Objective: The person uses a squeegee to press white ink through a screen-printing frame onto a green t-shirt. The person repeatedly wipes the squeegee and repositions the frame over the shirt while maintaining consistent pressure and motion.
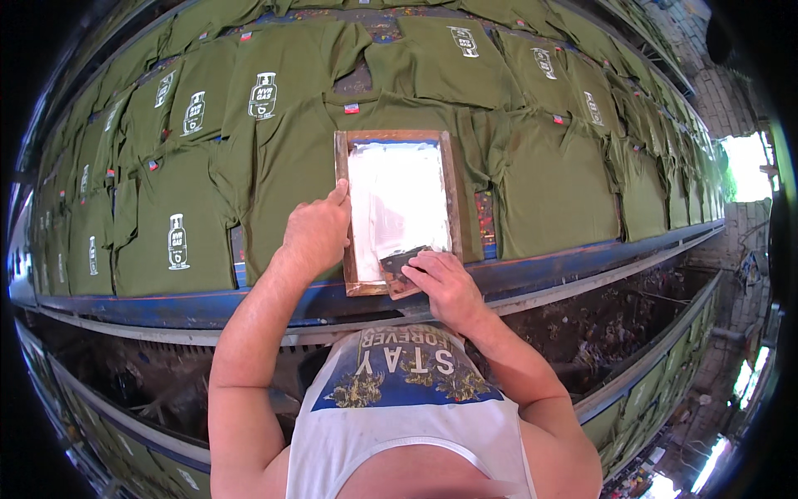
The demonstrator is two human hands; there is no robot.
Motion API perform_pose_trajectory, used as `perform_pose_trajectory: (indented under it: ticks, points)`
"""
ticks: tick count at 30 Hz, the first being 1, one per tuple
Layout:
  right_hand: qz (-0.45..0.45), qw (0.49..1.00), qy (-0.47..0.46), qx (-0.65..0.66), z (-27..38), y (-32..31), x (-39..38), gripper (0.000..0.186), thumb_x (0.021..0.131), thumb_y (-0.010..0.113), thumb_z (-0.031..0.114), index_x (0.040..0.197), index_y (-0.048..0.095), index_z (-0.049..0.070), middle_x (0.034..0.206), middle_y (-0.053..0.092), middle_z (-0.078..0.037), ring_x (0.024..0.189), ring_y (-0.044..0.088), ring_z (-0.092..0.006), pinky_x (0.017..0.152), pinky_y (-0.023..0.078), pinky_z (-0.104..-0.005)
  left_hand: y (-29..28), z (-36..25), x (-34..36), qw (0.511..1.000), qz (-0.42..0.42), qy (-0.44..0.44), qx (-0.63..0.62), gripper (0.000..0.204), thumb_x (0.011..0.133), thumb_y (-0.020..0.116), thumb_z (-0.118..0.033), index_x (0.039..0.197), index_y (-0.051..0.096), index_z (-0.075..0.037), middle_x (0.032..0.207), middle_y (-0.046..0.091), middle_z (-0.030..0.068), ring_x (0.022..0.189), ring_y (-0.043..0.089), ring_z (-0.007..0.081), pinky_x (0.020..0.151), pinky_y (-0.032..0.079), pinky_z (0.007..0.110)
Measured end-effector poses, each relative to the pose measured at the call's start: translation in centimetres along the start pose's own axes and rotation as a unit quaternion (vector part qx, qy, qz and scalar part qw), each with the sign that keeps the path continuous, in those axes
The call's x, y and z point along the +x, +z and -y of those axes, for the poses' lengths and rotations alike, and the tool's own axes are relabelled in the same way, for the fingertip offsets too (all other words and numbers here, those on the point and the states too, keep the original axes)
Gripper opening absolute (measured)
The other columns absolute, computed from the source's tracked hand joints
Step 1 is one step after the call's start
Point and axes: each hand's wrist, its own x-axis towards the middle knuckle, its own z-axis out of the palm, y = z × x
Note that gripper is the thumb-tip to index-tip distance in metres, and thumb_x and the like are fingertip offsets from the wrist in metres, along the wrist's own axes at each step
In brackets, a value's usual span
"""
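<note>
A wooden screen-printing frame (454, 191) lies over a green T-shirt (287, 166) on the long table. White ink (397, 187) covers most of its mesh. My left hand (318, 226) grips the frame's left side rail, with the index finger pointing up along the wood. In my right hand (446, 284) is a dark-bladed squeegee (399, 273), tilted at the frame's lower right corner near the table edge. The fingers press on its top. Whatever lies under the mesh is hidden.
Rows of green T-shirts cover the table; several to the left, such as this printed shirt (199, 241), bear white cylinder-shaped prints. To the right lies an unprinted-looking shirt (559, 191). A blue table edge (565, 270) runs before me. Behind me stands another shirt-covered table (657, 391).
</note>
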Motion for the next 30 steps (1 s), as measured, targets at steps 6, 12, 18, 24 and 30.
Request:
perform_pose_trajectory:
  ticks: [6, 12, 18, 24, 30]
  points:
    - [-0.031, 0.999, -0.015, -0.026, -4.1, 1.5, 4.6, 0.041, 0.087, 0.072, -0.006, 0.126, 0.081, 0.0, 0.127, 0.077, -0.015, 0.122, 0.075, -0.0383, 0.106, 0.061, -0.0504, -0.4, -0.2, 0.3, 1.0, 0.013, 0.001, 0.013, 0.08, 0.084, 0.101, -0.028, 0.15, 0.066, -0.001, 0.177, 0.055, 0.0148, 0.122, 0.082, 0.0347, 0.103, 0.065, 0.05]
    - [-0.041, 0.997, -0.007, -0.06, -9.3, 1.4, 12.0, 0.039, 0.087, 0.071, -0.007, 0.123, 0.082, 0.001, 0.121, 0.079, -0.015, 0.117, 0.075, -0.0371, 0.105, 0.06, -0.0495, -0.1, 0.1, 0.2, 1.0, 0.0, -0.001, -0.015, 0.081, 0.082, 0.101, -0.026, 0.151, 0.066, -0.002, 0.177, 0.056, 0.0144, 0.121, 0.082, 0.0352, 0.103, 0.064, 0.051]
    - [0.016, 0.999, -0.012, -0.049, -7.6, -0.2, 11.5, 0.037, 0.087, 0.071, -0.007, 0.123, 0.082, 0.0, 0.115, 0.078, -0.015, 0.114, 0.074, -0.0372, 0.102, 0.061, -0.0497, -0.3, 0.6, -0.1, 0.999, -0.006, 0.0, -0.052, 0.083, 0.079, 0.101, -0.024, 0.152, 0.067, -0.004, 0.176, 0.058, 0.0115, 0.118, 0.082, 0.0364, 0.103, 0.064, 0.051]
    - [0.018, 0.999, -0.02, -0.032, -9.4, -1.9, 14.0, 0.037, 0.087, 0.072, -0.01, 0.122, 0.08, -0.002, 0.116, 0.079, -0.02, 0.115, 0.075, -0.0412, 0.102, 0.062, -0.0506, -0.2, 0.9, -0.2, 0.998, -0.029, 0.008, -0.063, 0.082, 0.08, 0.101, -0.025, 0.151, 0.068, -0.003, 0.173, 0.061, 0.0103, 0.115, 0.082, 0.0366, 0.102, 0.064, 0.049]
    - [0.014, 0.999, -0.001, -0.04, -11.3, -1.7, 16.9, 0.032, 0.091, 0.072, -0.006, 0.118, 0.085, 0.002, 0.113, 0.08, -0.017, 0.109, 0.076, -0.0405, 0.099, 0.063, -0.0512, -0.2, 0.4, -0.2, 0.997, -0.029, -0.004, -0.067, 0.074, 0.085, 0.098, -0.029, 0.148, 0.069, -0.002, 0.172, 0.062, 0.0115, 0.112, 0.083, 0.0366, 0.1, 0.065, 0.049]
